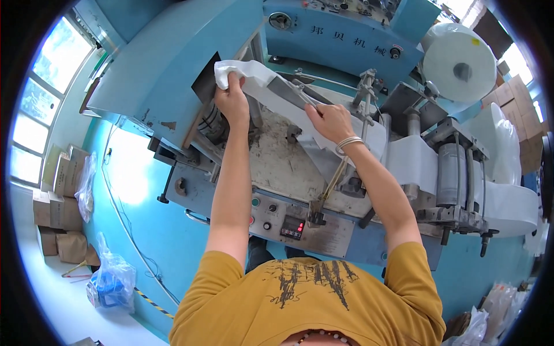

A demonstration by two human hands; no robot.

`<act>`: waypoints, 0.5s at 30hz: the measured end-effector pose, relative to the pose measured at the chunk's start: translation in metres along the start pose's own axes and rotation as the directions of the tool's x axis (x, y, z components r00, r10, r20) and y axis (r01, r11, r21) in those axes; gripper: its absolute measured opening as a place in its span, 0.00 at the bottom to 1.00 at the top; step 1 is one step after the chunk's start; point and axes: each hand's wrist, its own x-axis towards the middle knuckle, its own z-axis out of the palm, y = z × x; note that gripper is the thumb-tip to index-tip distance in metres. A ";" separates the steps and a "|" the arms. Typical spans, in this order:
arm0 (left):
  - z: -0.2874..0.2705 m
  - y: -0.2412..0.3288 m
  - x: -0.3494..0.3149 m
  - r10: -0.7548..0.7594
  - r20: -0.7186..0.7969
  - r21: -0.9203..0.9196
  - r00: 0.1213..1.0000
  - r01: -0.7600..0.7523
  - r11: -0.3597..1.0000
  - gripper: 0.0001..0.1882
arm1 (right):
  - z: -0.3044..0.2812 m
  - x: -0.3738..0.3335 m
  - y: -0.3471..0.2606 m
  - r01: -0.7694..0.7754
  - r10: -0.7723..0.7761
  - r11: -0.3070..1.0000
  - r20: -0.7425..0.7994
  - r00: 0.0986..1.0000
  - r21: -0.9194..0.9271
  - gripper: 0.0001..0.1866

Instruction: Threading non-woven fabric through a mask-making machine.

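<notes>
My left hand is closed on the bunched front end of a white sheet. This strip runs rightward from there across the machine bed. Over its middle lies a grey metal plate with a thin rod along it. My right hand, its fingers bent together, is at the right end of this plate, beside the strip. What those fingers pinch is hidden from me. Below that hand a slanted yellowish bar rises from a black clamp at the machine's front edge.
A control panel with knobs and a small red display faces me. At right stand rollers threaded with white material, and large white rolls. A blue machine housing rises at left. Cartons and a cable are on the floor.
</notes>
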 end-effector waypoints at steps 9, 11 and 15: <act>-0.001 0.030 -0.005 -0.203 -0.005 -0.020 0.979 0.203 0.979 0.12 | -0.020 -0.002 0.006 -0.114 0.208 0.903 -0.189 0.960 0.414 0.20; -0.006 0.038 -0.002 -0.207 0.010 -0.088 0.978 0.207 0.974 0.12 | -0.024 -0.004 0.007 -0.116 0.236 0.880 -0.211 0.949 0.461 0.20; -0.005 0.052 -0.001 -0.220 0.026 -0.294 0.975 0.218 0.931 0.13 | -0.027 -0.004 0.028 -0.043 0.345 0.687 -0.273 0.898 0.725 0.16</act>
